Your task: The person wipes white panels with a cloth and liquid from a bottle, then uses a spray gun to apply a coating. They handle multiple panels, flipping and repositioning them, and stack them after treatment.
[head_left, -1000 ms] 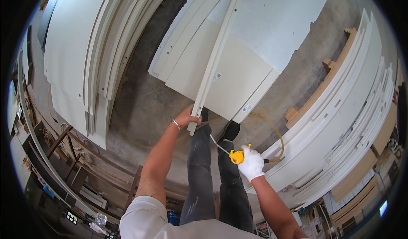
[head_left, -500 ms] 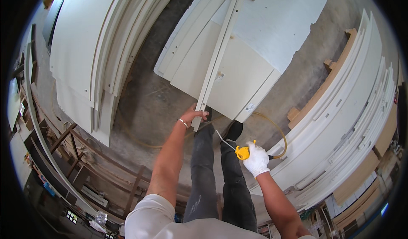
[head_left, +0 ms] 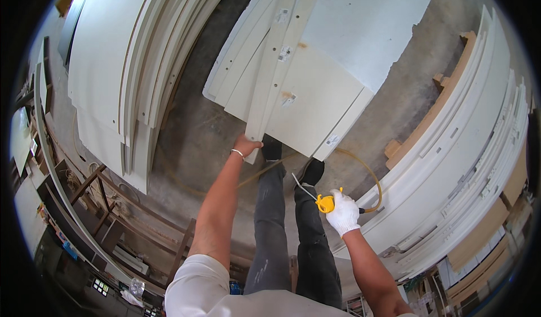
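My bare left hand (head_left: 245,145), with a bracelet at the wrist, is closed around the near end of the long narrow cream boards (head_left: 264,91). Two of these boards lie side by side, with small holes and label stickers along them, and slant away over a stack of wider panels (head_left: 321,100). In my right hand (head_left: 342,215), which wears a white knit glove, is a yellow air blow gun (head_left: 325,204). Its thin metal nozzle (head_left: 303,186) points up and left, short of the boards. A yellowish hose (head_left: 376,190) runs from the gun's back end.
A white foam-like sheet (head_left: 366,29) lies beneath the wider panels. Curved by the lens, tall stacks of cream panels (head_left: 107,63) stand at left and white panels (head_left: 451,148) at right, with brown cardboard (head_left: 431,108) beside them. A dark metal frame (head_left: 141,210) is at lower left.
The narrow boards have turned and spread apart, so broader faces with stickers now show. My left hand has shifted slightly left with their end. The blow gun has moved slightly right.
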`<state>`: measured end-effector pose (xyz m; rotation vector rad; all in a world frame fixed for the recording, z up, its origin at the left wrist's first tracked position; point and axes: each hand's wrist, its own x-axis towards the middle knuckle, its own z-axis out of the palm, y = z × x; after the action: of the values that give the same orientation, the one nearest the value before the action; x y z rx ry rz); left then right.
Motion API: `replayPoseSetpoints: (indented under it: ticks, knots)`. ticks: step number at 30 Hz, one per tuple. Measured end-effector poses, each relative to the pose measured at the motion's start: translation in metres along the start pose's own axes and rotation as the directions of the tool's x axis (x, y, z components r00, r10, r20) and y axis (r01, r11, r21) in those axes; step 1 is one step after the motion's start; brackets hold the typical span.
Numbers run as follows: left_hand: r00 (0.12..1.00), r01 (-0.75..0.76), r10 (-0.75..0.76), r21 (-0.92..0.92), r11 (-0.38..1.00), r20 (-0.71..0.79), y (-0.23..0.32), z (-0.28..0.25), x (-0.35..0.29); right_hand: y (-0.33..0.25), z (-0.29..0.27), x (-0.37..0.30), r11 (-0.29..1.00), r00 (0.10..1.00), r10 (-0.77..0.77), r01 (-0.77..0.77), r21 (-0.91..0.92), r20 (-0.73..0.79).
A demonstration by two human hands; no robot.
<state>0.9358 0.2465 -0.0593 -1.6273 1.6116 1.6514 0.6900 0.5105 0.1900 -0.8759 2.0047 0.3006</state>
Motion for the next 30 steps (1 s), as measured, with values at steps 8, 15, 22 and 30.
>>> replayPoseSetpoints:
  ticks: [8, 15, 22, 30]
  knots:
    - [0.951, -0.112, 0.140, 0.117, 0.987, -0.275, 0.001, 0.022, -0.024, 0.008, 0.005, 0.002, 1.000, 0.999, -0.014, 0.015, 0.014, -0.050]
    - [0.899, 0.052, 0.085, 0.297, 0.953, -0.430, 0.036, 0.047, -0.087, 0.000, 0.002, 0.001, 0.999, 1.000, 0.013, -0.014, 0.030, 0.027]
    - [0.959, -0.257, 0.232, -0.156, 0.954, -0.164, 0.071, 0.130, -0.111, 0.000, -0.005, 0.000, 0.999, 0.999, 0.004, -0.002, 0.052, -0.048]
    - [0.873, 0.001, 0.198, -0.407, 0.914, 0.446, 0.091, 0.161, -0.089, 0.052, -0.022, 0.006, 0.892, 0.878, 0.388, -0.282, 0.354, -0.279]
